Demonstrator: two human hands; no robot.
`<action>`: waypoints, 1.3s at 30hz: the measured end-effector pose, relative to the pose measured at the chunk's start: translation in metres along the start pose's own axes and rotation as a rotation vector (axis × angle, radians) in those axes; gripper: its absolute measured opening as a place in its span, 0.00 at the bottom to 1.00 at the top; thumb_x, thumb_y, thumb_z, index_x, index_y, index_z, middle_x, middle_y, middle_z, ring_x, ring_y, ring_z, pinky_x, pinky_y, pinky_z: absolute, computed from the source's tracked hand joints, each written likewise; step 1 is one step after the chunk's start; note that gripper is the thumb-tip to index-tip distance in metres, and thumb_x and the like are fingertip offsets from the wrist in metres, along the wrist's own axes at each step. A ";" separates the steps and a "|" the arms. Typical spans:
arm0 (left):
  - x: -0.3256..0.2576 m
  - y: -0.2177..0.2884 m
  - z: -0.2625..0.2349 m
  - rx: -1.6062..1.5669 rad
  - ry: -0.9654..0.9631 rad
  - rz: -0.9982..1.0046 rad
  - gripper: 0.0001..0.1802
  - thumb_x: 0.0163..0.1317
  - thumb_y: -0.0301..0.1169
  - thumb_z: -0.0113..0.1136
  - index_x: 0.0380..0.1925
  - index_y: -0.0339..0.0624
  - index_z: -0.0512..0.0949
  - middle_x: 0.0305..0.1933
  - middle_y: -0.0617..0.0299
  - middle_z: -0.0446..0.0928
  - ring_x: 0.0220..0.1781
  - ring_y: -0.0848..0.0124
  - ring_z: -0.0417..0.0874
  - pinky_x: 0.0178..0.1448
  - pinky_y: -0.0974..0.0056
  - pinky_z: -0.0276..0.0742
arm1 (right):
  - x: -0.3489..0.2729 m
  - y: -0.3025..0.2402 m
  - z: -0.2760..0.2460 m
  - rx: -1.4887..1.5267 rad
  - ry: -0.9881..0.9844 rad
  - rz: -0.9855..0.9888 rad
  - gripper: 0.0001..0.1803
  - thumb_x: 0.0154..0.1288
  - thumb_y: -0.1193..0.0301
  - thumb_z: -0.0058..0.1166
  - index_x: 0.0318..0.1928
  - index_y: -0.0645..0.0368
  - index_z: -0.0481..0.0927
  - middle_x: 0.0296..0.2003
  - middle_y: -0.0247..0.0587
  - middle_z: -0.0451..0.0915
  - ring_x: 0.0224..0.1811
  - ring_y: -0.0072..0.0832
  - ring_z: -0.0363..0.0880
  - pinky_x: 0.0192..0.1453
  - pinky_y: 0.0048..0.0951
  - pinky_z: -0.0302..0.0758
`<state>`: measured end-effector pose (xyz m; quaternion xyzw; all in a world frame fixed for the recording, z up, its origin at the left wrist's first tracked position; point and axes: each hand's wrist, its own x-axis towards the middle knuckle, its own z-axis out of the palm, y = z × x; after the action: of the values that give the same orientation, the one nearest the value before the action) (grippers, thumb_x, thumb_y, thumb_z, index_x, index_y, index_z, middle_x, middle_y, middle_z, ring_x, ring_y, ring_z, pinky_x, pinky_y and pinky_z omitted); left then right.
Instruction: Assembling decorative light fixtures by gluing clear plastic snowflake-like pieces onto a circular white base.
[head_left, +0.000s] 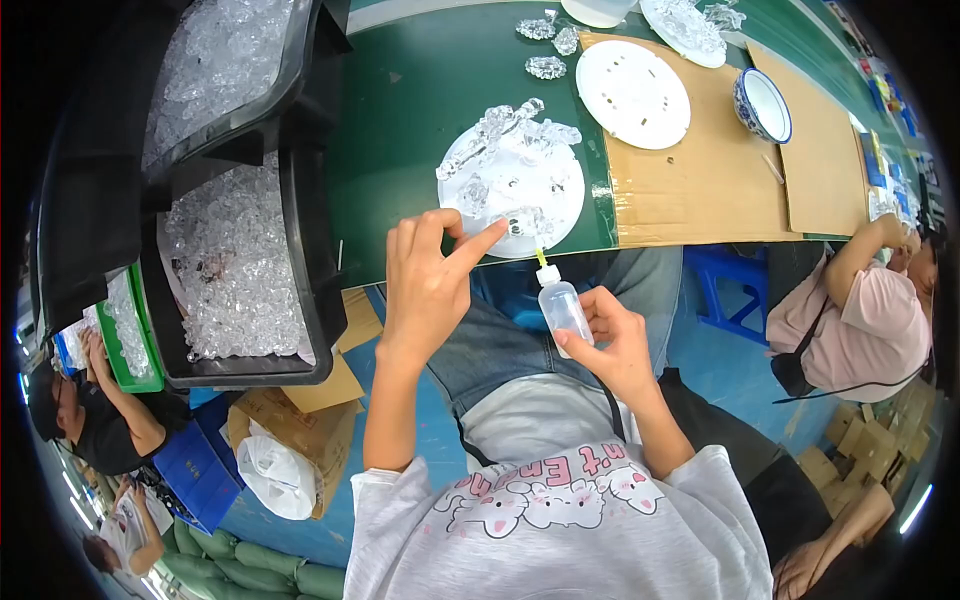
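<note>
Left hand [428, 275] raised, forearm near upright, index finger stretched out to the right, thumb up beside it, other fingers curled. Right hand [610, 340] lower, fingers wrapped in a grip, wrist bent, forearm angling in from lower right.

On the counter [420, 110], a round plate [512, 190] carrying clear crystal pieces [500, 130] lay at the near edge, and behind it to the right a second round plate [633, 94] rested on a cardboard sheet [700, 190], with a bowl [762, 105] farther right on the same sheet. To the left of the counter stood two stacked bins [300, 200] filled with crystal pieces. The left hand [430, 280] reached over the near plate's front rim, with its forefinger touching a piece there, while the right hand [615, 345] held a squeeze bottle [562, 305] just before that rim, below the counter's edge, its nozzle pointing up at the plate.
</note>
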<state>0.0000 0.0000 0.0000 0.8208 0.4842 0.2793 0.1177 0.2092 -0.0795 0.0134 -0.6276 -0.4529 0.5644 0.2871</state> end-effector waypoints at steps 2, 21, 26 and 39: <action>0.000 -0.001 0.000 0.003 0.004 0.003 0.28 0.44 0.14 0.54 0.45 0.56 0.83 0.36 0.62 0.66 0.38 0.63 0.65 0.42 0.62 0.65 | 0.001 -0.001 0.000 0.046 0.019 0.020 0.16 0.53 0.69 0.65 0.37 0.65 0.74 0.26 0.38 0.80 0.26 0.17 0.78 0.31 0.20 0.75; -0.012 0.008 -0.005 -0.038 0.245 -0.172 0.26 0.43 0.13 0.56 0.41 0.51 0.84 0.33 0.62 0.67 0.35 0.65 0.65 0.36 0.65 0.63 | 0.013 0.046 -0.023 0.076 0.121 -0.215 0.22 0.50 0.73 0.66 0.46 0.64 0.76 0.38 0.40 0.81 0.39 0.26 0.82 0.41 0.25 0.77; -0.014 0.035 -0.017 0.037 0.235 -0.252 0.16 0.49 0.20 0.63 0.39 0.47 0.84 0.33 0.63 0.68 0.32 0.69 0.63 0.36 0.66 0.61 | 0.017 0.025 -0.062 -0.076 0.170 -0.379 0.24 0.48 0.74 0.66 0.48 0.65 0.76 0.41 0.40 0.80 0.41 0.25 0.81 0.42 0.25 0.77; -0.017 0.018 0.014 -0.091 0.159 -0.421 0.28 0.71 0.34 0.40 0.67 0.35 0.51 0.55 0.56 0.77 0.66 0.62 0.62 0.70 0.52 0.39 | 0.026 0.016 -0.089 -0.039 0.252 -0.440 0.23 0.48 0.73 0.66 0.47 0.63 0.77 0.41 0.41 0.81 0.41 0.27 0.81 0.42 0.27 0.77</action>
<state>0.0147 -0.0231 -0.0087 0.6709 0.6394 0.3341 0.1718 0.2983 -0.0495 0.0055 -0.5848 -0.5501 0.3966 0.4451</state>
